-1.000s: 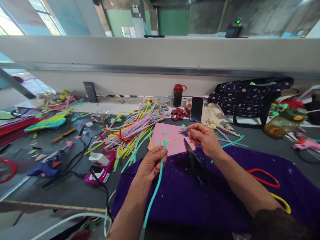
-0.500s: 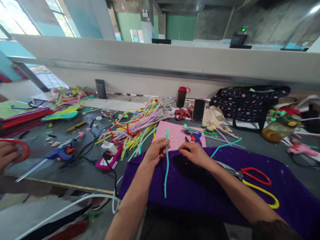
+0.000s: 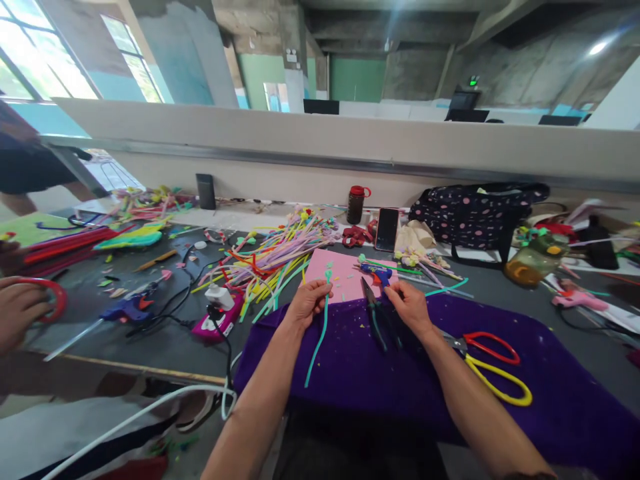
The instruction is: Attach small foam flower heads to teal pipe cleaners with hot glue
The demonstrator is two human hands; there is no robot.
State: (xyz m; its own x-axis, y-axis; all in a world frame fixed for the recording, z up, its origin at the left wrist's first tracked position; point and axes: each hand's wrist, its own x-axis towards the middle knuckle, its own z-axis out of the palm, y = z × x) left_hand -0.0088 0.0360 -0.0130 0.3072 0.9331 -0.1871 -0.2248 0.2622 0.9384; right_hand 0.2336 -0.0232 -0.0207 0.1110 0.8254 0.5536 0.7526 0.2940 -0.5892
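My left hand (image 3: pixel 311 303) pinches a teal pipe cleaner (image 3: pixel 320 343). Its curled, knotted top rises above my fingers, and the long tail hangs down over the purple cloth (image 3: pixel 450 387). Closed around the handle of a blue glue gun (image 3: pixel 376 273), my right hand (image 3: pixel 411 305) is at the right edge of the pink sheet (image 3: pixel 345 288). Between my hands lies a pair of dark-handled pliers (image 3: pixel 375 317), jaws pointing away from me. Small green and yellow snippets are scattered on the sheet. Scissors with red and yellow handles (image 3: pixel 493 367) rest beside my right forearm.
A heap of coloured pipe cleaners (image 3: pixel 280 250) spreads behind my left hand, near a pink power strip (image 3: pixel 220 320) with cords. Phone (image 3: pixel 387 229), bottle (image 3: pixel 356 205) and dotted bag (image 3: pixel 465 217) stand behind. At left, another person's hand (image 3: pixel 23 310) holds a red-handled tool.
My right hand has let go of the pliers, now lying on the cloth, and moved right onto the glue gun's handle. The pipe cleaner's tail has swung left. The view has shifted slightly.
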